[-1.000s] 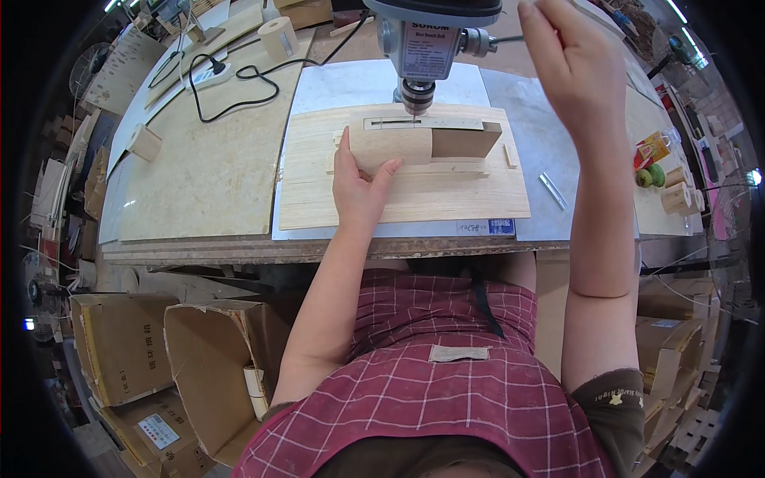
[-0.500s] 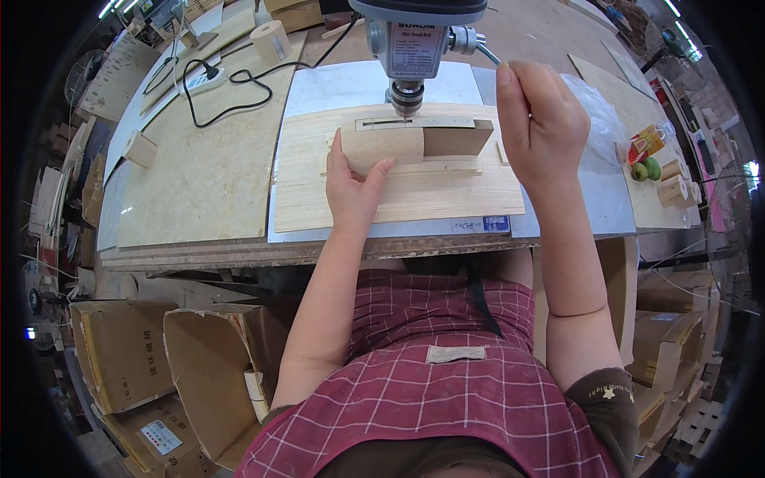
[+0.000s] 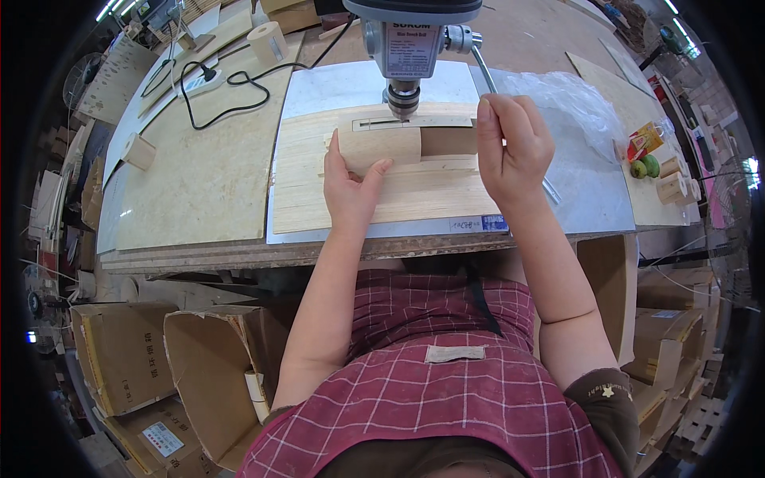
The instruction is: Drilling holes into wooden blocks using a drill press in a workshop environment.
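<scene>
Head view: right hand (image 3: 516, 145) apparently hides lever's (image 3: 483, 70) tip.

A box (image 3: 394, 145) sits on the board (image 3: 422, 195) beneath the drill (image 3: 409, 49), fruit (image 3: 645, 167) farther right.

Printed label (image 3: 411, 49) on drill press (image 3: 413, 13); dark characters (image 3: 151, 355) on carton (image 3: 115, 350); lettering (image 3: 607, 391) on sleeve (image 3: 610, 418).

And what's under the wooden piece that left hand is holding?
A pale wooden board, with a white sheet beneath it. The wooden piece itself covers the spot right underneath, and the left hand hides some board too.
</scene>
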The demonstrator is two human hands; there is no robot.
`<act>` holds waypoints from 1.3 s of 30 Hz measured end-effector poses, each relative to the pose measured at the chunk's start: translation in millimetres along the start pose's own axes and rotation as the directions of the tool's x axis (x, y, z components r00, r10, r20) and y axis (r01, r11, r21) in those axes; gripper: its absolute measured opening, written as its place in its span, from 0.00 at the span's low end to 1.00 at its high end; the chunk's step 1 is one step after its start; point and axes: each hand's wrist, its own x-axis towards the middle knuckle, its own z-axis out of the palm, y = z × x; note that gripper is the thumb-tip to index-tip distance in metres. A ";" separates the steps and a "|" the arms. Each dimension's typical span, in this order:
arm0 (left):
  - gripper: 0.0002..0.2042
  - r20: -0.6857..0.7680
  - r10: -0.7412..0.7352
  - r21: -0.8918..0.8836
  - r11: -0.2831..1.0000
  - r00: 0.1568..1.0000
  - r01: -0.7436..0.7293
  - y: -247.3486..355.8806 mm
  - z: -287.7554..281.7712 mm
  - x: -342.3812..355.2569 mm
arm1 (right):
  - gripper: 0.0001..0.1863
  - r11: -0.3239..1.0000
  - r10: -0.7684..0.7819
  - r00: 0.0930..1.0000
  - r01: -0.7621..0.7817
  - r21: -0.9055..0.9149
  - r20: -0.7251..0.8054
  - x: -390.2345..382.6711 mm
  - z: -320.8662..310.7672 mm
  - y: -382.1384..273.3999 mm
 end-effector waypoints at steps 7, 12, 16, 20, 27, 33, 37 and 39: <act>0.41 -0.004 -0.002 -0.034 0.999 1.000 0.002 -1.3 0.8 0.0 | 0.03 0.997 -0.002 0.999 0.006 0.074 -0.045 -16.6 12.2 8.2; 0.41 -0.009 0.010 -0.010 1.000 1.000 -0.010 -2.9 0.1 0.2 | 0.04 0.997 0.005 0.998 -0.001 0.071 -0.059 -26.8 19.2 13.3; 0.40 -0.009 0.014 -0.002 1.000 1.000 -0.015 -3.6 -0.2 0.3 | 0.05 0.996 0.002 0.997 0.004 0.084 -0.071 -35.1 26.1 19.3; 0.40 -0.009 0.029 -0.024 0.999 1.000 -0.029 -4.7 0.9 0.8 | 0.06 0.997 -0.031 0.996 0.036 0.062 -0.079 -41.5 31.8 26.7; 0.41 -0.001 0.026 0.020 0.999 1.000 -0.026 -3.1 0.5 0.7 | 0.06 0.998 -0.037 0.999 0.037 0.043 -0.017 -34.3 20.5 21.6; 0.40 0.001 0.003 -0.011 1.000 1.000 -0.003 -1.0 -0.6 -0.2 | 0.04 0.985 -0.153 0.986 0.157 -0.067 0.067 42.3 -15.9 4.6; 0.39 -0.005 0.012 -0.070 0.997 1.000 -0.013 -5.5 -2.6 1.2 | 0.15 0.997 0.025 0.982 -0.010 -0.083 0.187 115.7 -19.5 -13.0; 0.38 -0.013 -0.008 -0.054 0.999 1.000 0.007 -3.8 -6.0 0.4 | 0.15 0.995 0.077 0.968 -0.059 -0.081 0.237 139.1 -10.0 -3.8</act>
